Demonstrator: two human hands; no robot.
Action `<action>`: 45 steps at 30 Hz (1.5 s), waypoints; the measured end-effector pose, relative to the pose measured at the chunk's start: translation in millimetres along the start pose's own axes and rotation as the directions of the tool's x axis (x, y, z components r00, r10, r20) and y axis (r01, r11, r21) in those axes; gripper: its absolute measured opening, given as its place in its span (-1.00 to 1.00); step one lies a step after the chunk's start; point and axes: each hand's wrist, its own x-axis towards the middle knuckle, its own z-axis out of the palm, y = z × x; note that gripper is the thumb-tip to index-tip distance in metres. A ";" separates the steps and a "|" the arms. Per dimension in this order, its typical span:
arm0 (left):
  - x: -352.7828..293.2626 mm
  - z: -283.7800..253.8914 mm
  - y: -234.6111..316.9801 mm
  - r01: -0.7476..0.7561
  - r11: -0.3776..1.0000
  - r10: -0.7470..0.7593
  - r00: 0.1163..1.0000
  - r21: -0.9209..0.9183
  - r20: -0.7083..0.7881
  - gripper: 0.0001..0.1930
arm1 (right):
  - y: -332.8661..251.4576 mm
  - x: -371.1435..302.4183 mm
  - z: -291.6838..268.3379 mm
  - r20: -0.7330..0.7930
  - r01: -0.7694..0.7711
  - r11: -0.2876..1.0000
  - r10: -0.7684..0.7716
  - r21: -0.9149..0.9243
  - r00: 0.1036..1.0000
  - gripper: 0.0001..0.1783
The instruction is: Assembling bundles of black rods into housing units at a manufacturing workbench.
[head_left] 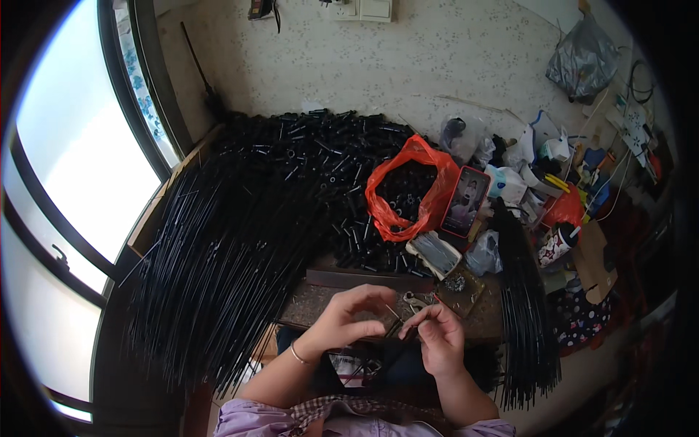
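Note:
At the near edge of the worktable, my left hand (351,318) holds its thumb and fingers apart in a curve. A thin light pin or wire shows just off its fingertips. Close by on the right, my right hand (442,336) has its fingers pinched together at the end of thin dark pieces; what exactly they grip is too small to make out. Just beyond the fingertips, a metal tool like pliers (415,301) lies on the table, partly hidden by my right hand. A dark flat bar (368,280) lies behind my left hand.
Long thin black rods (218,269) fan over the left side; another bundle (520,313) hangs at right. Short black tubes (320,153) are heaped behind. A red plastic bag (376,197) holds dark parts beside a propped phone (466,202), a pin box (435,253) and a patterned cup (557,246).

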 end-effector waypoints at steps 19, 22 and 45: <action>51.0 -79.1 -47.6 0.187 0.970 -0.069 0.827 0.156 -0.558 -0.91 | 4.5 26.3 -48.2 -0.339 -0.040 0.996 0.067 0.084 0.939 -0.88; 27.2 -43.4 -24.9 0.063 0.887 -0.273 0.871 -0.458 -0.408 -0.91 | 2.0 17.0 -28.8 -0.220 -0.048 0.993 0.072 0.111 0.973 -0.88; -49.3 9.2 58.0 -0.015 0.983 0.027 0.998 -0.184 0.064 -0.84 | 5.9 -36.7 36.8 0.080 -0.005 0.999 0.002 0.035 0.997 -0.79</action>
